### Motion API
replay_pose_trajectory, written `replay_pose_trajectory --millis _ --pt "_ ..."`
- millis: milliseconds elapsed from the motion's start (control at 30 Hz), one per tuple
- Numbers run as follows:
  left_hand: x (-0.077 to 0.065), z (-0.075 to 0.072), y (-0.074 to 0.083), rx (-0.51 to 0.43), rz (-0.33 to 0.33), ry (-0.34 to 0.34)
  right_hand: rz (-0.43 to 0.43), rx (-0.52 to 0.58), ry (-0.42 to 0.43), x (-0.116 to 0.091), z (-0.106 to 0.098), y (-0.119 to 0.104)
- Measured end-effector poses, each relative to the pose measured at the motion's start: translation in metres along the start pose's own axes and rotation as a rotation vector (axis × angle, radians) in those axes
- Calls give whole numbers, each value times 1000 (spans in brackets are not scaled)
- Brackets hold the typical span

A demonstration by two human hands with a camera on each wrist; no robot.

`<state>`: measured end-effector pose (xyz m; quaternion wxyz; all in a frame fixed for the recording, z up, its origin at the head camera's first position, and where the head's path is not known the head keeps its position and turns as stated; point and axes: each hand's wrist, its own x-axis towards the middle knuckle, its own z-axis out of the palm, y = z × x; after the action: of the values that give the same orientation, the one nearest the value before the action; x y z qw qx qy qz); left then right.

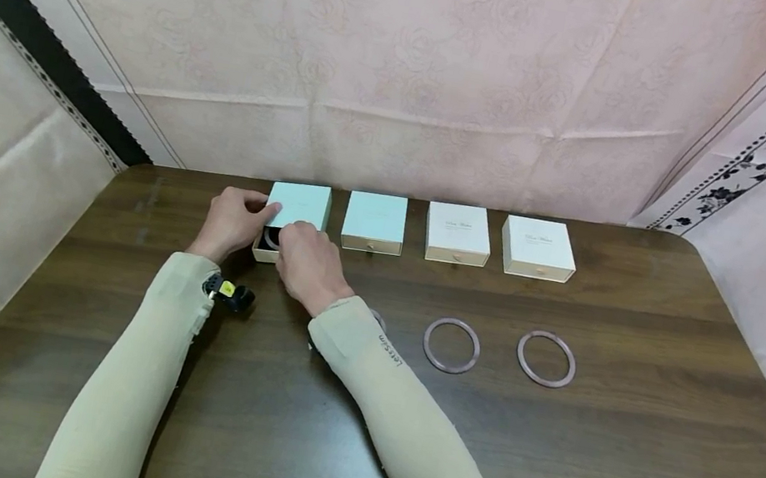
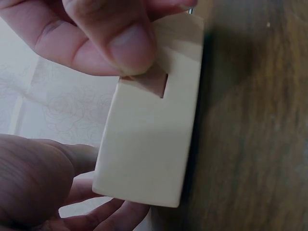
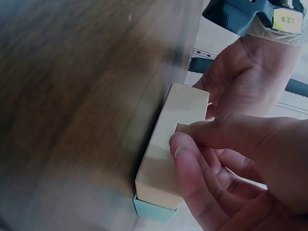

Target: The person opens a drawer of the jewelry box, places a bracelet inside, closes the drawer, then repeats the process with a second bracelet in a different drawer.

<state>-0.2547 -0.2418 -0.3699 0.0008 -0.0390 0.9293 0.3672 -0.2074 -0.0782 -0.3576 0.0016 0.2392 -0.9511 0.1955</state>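
Note:
At the far left of the row, a teal drawer box (image 1: pixel 301 204) has its cream drawer (image 1: pixel 263 255) partly out, showing a dark inside with part of a ring-shaped bangle (image 1: pixel 271 237). My left hand (image 1: pixel 234 221) grips the box at its left side, thumb along the top edge. My right hand (image 1: pixel 310 265) is at the drawer's front and covers much of it in the head view. The right wrist view shows this hand's thumb and fingers pinching the small pull tab (image 3: pixel 183 127) on the drawer front (image 3: pixel 161 161). Behind that front, the teal sleeve (image 3: pixel 153 211) shows.
Another teal box (image 1: pixel 375 216) and two white boxes (image 1: pixel 459 228) stand to the right in the same row, all closed. Two pale purple bangles (image 1: pixel 448 367) lie on the brown table (image 1: pixel 622 448). A further bangle (image 1: pixel 379 319) peeks out behind my right sleeve. Pale cloth hangs behind.

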Motion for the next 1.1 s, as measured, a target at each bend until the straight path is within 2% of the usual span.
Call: replay_pose_trajectory --millis 433,633,1100 --pt "1 -2 0 -9 2 -3 2 20 -12 4 -2 2" --pt "2 0 0 -9 -18 -17 9 28 -14 4 -1 4" --pt "-1 -1 0 -5 -15 -20 14 27 9 4 1 3"
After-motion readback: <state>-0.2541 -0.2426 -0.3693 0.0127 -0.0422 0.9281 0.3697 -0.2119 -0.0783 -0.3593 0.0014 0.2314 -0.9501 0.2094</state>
